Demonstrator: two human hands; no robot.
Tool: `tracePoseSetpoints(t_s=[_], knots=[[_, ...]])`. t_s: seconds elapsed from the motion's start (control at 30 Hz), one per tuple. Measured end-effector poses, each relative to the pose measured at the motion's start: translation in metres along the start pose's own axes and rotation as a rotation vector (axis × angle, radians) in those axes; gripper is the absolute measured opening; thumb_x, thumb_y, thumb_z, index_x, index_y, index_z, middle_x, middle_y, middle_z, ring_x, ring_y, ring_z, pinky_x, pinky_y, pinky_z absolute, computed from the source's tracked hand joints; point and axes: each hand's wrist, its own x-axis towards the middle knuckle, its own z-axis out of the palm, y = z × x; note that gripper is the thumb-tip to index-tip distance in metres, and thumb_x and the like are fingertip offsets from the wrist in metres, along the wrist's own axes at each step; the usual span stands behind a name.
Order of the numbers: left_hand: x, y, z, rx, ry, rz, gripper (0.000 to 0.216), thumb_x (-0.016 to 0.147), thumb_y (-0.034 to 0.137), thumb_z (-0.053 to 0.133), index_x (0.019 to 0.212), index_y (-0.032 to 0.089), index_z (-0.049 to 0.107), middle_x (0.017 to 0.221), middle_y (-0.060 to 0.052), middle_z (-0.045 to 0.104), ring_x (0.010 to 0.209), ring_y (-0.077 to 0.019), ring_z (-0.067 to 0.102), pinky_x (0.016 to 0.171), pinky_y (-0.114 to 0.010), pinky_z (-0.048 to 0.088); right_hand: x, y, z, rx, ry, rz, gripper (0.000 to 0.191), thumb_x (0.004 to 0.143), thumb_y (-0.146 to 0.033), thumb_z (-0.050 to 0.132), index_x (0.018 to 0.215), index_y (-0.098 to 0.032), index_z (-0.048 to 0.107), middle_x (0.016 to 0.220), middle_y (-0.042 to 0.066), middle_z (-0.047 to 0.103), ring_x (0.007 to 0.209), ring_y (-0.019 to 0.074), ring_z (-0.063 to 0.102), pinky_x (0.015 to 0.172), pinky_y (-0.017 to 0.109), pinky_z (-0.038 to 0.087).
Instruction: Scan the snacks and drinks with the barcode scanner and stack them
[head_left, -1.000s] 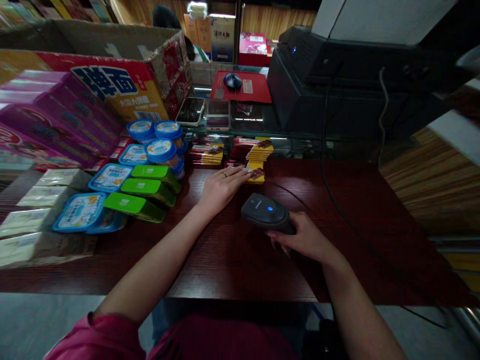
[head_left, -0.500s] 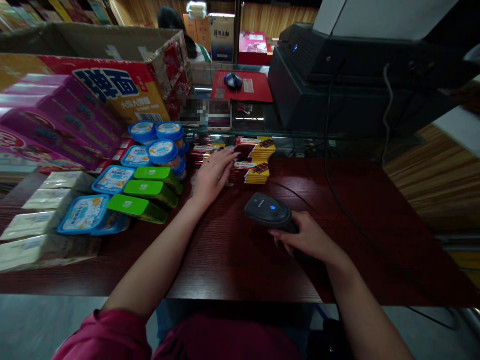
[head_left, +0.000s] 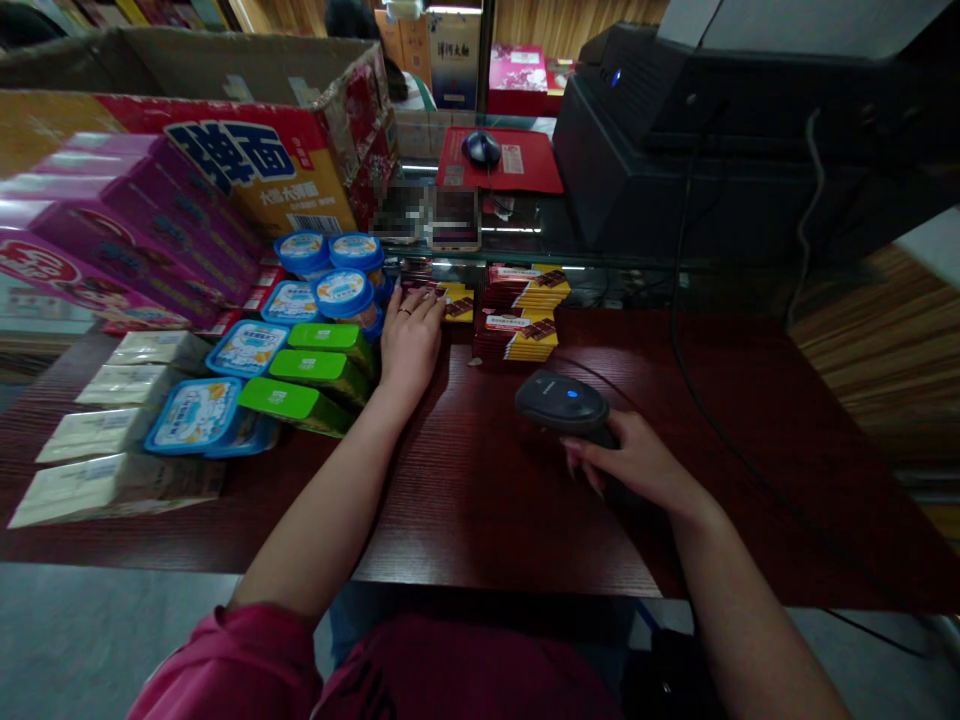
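Note:
My left hand [head_left: 412, 338] lies palm down over the near side of a low stack of chocolate bars [head_left: 457, 303], fingers stretched out and touching them; its thumb is hidden. To its right stand two taller stacks of chocolate bars in red and yellow wrappers, a nearer stack [head_left: 531, 335] and a farther stack [head_left: 541, 286]. With my right hand [head_left: 637, 460] I hold a black barcode scanner [head_left: 562, 402] by its handle, above the table. A blue light glows on top of it, and its head points left.
Green boxes [head_left: 291, 402], blue-lidded tubs [head_left: 193, 413], white packs [head_left: 84, 433] and purple boxes [head_left: 150, 235] crowd the left. Behind are a large carton [head_left: 300, 160], a mouse [head_left: 481, 149] on a red mat [head_left: 532, 165] and black equipment [head_left: 675, 200]. A cable [head_left: 679, 290] crosses the right.
My left hand has moved left, off the red-and-yellow stacks and onto the low stack beside the tubs. My right hand still holds the scanner. The whole view has shifted slightly.

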Motion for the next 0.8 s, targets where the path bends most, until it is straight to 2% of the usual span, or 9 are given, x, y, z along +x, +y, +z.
tracePoseSetpoints(t_s=[0.1,0.23,0.3,0.4,0.47,0.6,0.7,0.8], knots=[[-0.005,0.008,-0.017,0.003,0.002,0.020,0.035,0.107,0.020,0.052,0.130,0.019,0.078,0.136,-0.014,0.077,0.132,-0.0306,0.071,0.128,-0.056,0.041,0.000,0.001,-0.001,0.023,0.006,-0.004,0.039,0.080,-0.056,0.080,0.082,-0.020,0.064,0.054,0.000,0.067,0.038,0.0145,0.059,0.043,0.026,0.047],[-0.016,0.021,-0.041,-0.036,0.073,-0.103,0.036,0.109,0.030,0.055,0.136,0.021,0.077,0.122,-0.015,0.082,0.110,-0.0286,0.080,0.104,-0.042,0.059,0.001,0.001,-0.001,0.034,0.014,-0.018,0.040,0.079,-0.056,0.081,0.081,-0.021,0.063,0.055,0.000,0.068,0.038,0.0141,0.058,0.043,0.026,0.047],[-0.023,0.029,-0.051,-0.143,0.120,-0.164,0.036,0.108,0.035,0.058,0.136,0.023,0.077,0.121,-0.013,0.083,0.106,-0.0265,0.081,0.097,-0.036,0.060,0.000,0.000,-0.001,0.027,0.011,-0.024,0.038,0.079,-0.055,0.081,0.081,-0.021,0.064,0.056,0.000,0.068,0.039,0.0143,0.059,0.043,0.026,0.047],[-0.034,0.037,-0.058,-0.465,0.139,-0.292,0.034,0.103,0.043,0.065,0.125,0.023,0.083,0.121,-0.008,0.083,0.108,-0.0256,0.080,0.096,-0.033,0.060,0.000,-0.001,0.000,0.001,-0.001,-0.034,0.035,0.080,-0.053,0.079,0.079,-0.021,0.065,0.058,0.001,0.070,0.040,0.0142,0.059,0.044,0.026,0.048],[-0.039,0.040,-0.057,-0.726,0.081,-0.451,0.035,0.096,0.047,0.073,0.115,0.020,0.086,0.115,-0.008,0.085,0.104,-0.0268,0.080,0.091,-0.034,0.062,-0.001,-0.002,0.001,-0.017,-0.013,-0.051,0.034,0.081,-0.052,0.078,0.078,-0.021,0.065,0.058,0.002,0.070,0.040,0.0143,0.060,0.045,0.027,0.048],[-0.042,0.044,-0.050,-1.143,-0.169,-0.739,0.040,0.079,0.048,0.089,0.106,0.018,0.088,0.100,-0.010,0.086,0.090,-0.0259,0.080,0.077,-0.033,0.064,-0.004,-0.001,0.002,-0.053,-0.053,-0.096,0.031,0.082,-0.049,0.080,0.076,-0.021,0.068,0.057,0.002,0.070,0.041,0.0152,0.060,0.046,0.028,0.048],[-0.041,0.050,-0.048,-1.275,-0.315,-0.847,0.048,0.074,0.050,0.093,0.109,0.018,0.087,0.099,-0.011,0.085,0.079,-0.0217,0.078,0.065,-0.028,0.061,-0.005,-0.001,0.003,-0.078,-0.071,-0.129,0.027,0.082,-0.045,0.081,0.076,-0.022,0.069,0.056,0.002,0.069,0.042,0.0155,0.059,0.045,0.028,0.047],[-0.042,0.057,-0.048,-1.335,-0.379,-0.870,0.055,0.071,0.052,0.095,0.114,0.018,0.086,0.104,-0.012,0.085,0.076,-0.0192,0.076,0.061,-0.025,0.058,-0.005,-0.002,0.004,-0.107,-0.045,-0.129,0.025,0.082,-0.044,0.081,0.079,-0.022,0.071,0.056,0.001,0.069,0.043,0.0159,0.060,0.045,0.027,0.047]])
